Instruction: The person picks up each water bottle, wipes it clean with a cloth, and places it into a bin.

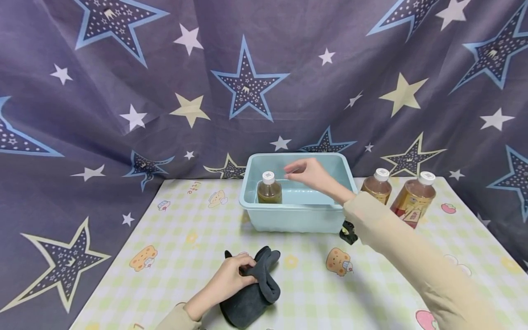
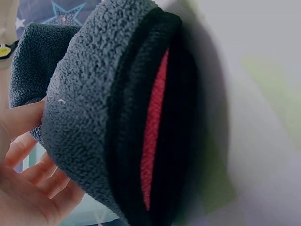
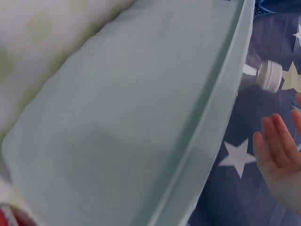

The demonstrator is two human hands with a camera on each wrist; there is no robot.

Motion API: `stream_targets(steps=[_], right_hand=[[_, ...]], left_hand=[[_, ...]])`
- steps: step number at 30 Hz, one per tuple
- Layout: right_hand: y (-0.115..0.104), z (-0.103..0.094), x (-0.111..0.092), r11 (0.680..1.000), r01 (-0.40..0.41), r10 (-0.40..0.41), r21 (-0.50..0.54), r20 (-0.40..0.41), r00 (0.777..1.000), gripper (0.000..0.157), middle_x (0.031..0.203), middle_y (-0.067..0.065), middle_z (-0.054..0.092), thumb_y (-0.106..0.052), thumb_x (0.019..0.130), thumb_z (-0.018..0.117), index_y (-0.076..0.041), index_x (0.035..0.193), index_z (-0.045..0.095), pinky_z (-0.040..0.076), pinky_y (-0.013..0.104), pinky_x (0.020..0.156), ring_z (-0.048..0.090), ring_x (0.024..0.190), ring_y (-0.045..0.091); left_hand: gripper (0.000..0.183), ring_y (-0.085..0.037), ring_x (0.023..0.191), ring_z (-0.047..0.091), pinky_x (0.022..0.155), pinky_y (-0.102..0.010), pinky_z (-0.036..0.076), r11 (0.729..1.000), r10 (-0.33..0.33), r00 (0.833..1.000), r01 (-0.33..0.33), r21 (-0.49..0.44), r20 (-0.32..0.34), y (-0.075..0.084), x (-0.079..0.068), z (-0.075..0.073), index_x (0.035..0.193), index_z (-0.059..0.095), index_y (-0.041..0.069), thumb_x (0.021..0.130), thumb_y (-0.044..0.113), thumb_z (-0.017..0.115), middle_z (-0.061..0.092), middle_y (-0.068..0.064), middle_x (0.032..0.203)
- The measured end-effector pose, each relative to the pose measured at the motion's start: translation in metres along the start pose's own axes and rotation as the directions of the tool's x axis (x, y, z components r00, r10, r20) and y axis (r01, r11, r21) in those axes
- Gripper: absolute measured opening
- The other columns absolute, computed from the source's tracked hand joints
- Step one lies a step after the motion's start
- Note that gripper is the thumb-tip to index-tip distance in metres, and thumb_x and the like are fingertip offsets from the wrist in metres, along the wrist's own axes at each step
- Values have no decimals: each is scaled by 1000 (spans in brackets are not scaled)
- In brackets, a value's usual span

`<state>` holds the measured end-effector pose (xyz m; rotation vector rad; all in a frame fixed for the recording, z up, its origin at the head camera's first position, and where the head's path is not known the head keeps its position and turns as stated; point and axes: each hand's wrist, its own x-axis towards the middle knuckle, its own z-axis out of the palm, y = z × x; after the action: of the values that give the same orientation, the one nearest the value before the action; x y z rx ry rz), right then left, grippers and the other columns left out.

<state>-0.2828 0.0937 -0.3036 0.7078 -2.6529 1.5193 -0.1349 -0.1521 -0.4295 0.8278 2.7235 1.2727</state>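
My left hand (image 1: 231,277) pinches a soft dark grey fleece item (image 1: 247,305), folded over at its top, above the front of the table. In the left wrist view the fleece (image 2: 89,94) has black edging and a strip of red inside; its exact kind is unclear. My right hand (image 1: 309,174) hovers over the light blue plastic bin (image 1: 297,208), fingers loosely extended and holding nothing. Left of that hand, a white-capped bottle (image 1: 270,192) of brown drink stands in the bin, apart from the fingers. The right wrist view shows the bin's wall (image 3: 117,103) and the hand (image 3: 282,165) beyond its rim.
Two more white-capped bottles, one nearer the bin (image 1: 377,187) and one with a yellow and red label (image 1: 412,201), stand to its right. A small black object (image 1: 348,233) lies by the bin's front right corner. A star-patterned curtain (image 1: 165,91) hangs behind the checked tablecloth (image 1: 177,243).
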Motion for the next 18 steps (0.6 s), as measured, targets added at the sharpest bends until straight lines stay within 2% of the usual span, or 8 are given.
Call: stream_targets(steps=[8,18], right_hand=[[10,-33,-18,991,45,-48,-122,-16,999,24,98,17,64,-9,82,60,2,102,64,48,35,75,62,86,25],[20,-75,-43,969,36,-59,-244,-86,995,23,98,17,64,-11,84,59,2,102,64,48,32,73,61,87,26]], left_hand=[[13,-6,72,51,66,-23,44,1000,-1,1000,1,3,-3,0,0,-1,80,62,16,71,17,72,55,9,81],[15,-4,71,50,65,-23,45,1000,5,1000,-5,5,-10,-2,1,0,80,62,16,70,13,72,55,10,80]])
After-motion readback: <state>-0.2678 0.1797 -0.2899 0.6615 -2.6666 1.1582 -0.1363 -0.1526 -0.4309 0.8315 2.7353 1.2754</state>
